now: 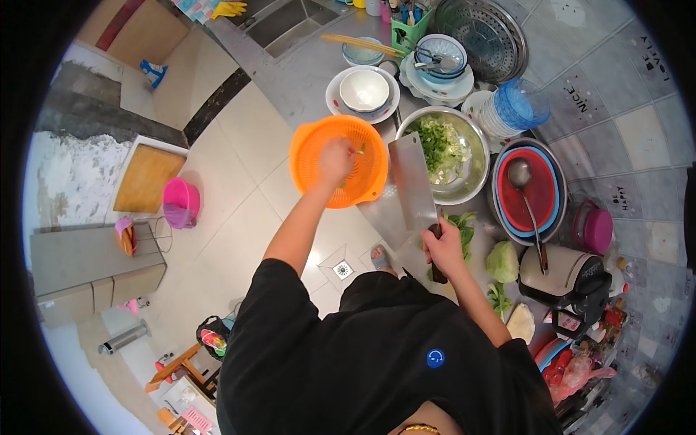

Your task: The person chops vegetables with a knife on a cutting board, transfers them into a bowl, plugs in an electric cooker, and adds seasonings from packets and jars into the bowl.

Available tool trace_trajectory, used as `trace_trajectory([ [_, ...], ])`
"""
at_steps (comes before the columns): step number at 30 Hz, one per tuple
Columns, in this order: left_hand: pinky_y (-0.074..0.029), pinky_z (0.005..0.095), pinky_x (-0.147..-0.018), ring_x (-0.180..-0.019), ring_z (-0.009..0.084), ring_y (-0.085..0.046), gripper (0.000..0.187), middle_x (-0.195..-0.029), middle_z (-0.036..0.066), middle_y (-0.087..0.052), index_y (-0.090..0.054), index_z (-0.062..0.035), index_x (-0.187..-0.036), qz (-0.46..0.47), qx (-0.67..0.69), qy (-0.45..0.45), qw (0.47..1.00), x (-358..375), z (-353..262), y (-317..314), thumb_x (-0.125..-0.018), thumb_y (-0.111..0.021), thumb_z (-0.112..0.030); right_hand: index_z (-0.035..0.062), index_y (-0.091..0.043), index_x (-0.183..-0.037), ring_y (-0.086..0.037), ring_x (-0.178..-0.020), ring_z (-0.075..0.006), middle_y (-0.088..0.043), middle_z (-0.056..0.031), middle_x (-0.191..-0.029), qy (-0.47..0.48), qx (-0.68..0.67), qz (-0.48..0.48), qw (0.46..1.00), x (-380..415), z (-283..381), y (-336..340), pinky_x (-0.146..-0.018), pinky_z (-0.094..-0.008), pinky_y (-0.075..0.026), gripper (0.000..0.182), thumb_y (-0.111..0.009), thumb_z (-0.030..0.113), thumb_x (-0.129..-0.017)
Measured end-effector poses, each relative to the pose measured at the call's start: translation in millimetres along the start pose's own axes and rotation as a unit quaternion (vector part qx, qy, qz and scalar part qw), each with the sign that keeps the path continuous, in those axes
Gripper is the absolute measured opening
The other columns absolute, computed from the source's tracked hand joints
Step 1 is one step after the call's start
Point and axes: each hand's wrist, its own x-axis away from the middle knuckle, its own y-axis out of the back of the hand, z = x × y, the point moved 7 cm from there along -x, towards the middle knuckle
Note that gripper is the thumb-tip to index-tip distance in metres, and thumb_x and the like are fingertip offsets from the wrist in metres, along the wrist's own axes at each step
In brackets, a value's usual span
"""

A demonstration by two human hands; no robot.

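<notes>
My left hand is inside an orange plastic colander, its fingers closed on a small green vegetable piece. The colander sits at the counter's edge, partly over the floor. My right hand grips the dark handle of a cleaver, whose broad blade points away from me. Beside the blade stands a steel bowl with chopped greens in it. Leafy greens and a pale green cabbage piece lie near my right hand, partly hidden by it.
Stacked bowls, plates and a sink are at the far end. To the right stand nested red and blue basins with a ladle, and a beige-and-black appliance. A pink bucket rests on the floor at left.
</notes>
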Motion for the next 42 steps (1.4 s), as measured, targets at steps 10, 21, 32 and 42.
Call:
trace_trajectory([
  [10,-0.052,0.0440,-0.070,-0.083,0.0329,-0.068,0.015,-0.083,0.014,-0.069,-0.068,-0.0103,-0.082,0.117,-0.128,0.050,0.984,32.7,42.2,-38.8,-0.072,-0.076,-0.019,0.0001,-0.060,-0.097,-0.051,-0.043,-0.0102,-0.054,-0.0025,-0.058,0.010,0.018,0.005,1.000,9.2,0.8,0.6,-0.041,-0.0274,-0.041,0.015,-0.060,0.009,-0.086],
  [21,-0.051,0.0372,-0.063,-0.068,0.0270,-0.065,0.015,-0.073,0.012,-0.066,-0.063,-0.0043,-0.083,-0.012,0.080,0.029,0.996,66.4,-56.9,29.9,-0.071,-0.072,-0.010,0.0017,-0.059,-0.098,-0.049,-0.044,-0.0101,-0.053,-0.0023,-0.059,0.003,0.027,-0.182,0.983,104.8,-37.7,120.8,-0.040,-0.0274,-0.040,0.015,-0.060,0.011,-0.086],
  [32,-0.049,0.0381,-0.075,-0.081,0.0255,-0.058,0.032,-0.082,0.010,-0.061,-0.068,-0.0074,-0.102,0.074,0.148,-0.165,0.972,160.8,-219.5,-134.1,-0.073,-0.077,-0.012,0.0017,-0.056,-0.089,-0.048,-0.039,-0.0121,-0.052,-0.0040,-0.055,-0.028,0.004,-0.244,0.969,163.7,-118.3,176.7,-0.038,-0.0291,-0.039,0.011,-0.059,0.011,-0.084],
  [42,-0.043,0.0435,-0.084,-0.100,0.0316,-0.049,0.038,-0.101,0.012,-0.052,-0.068,-0.0080,-0.094,-0.002,-0.062,-0.230,0.971,209.0,-308.1,-146.3,-0.067,-0.080,-0.031,-0.0004,-0.054,-0.085,-0.055,-0.048,-0.0157,-0.055,-0.0074,-0.057,-0.020,0.021,-0.222,0.975,188.7,-142.0,191.1,-0.046,-0.0321,-0.043,0.016,-0.060,0.014,-0.083],
])
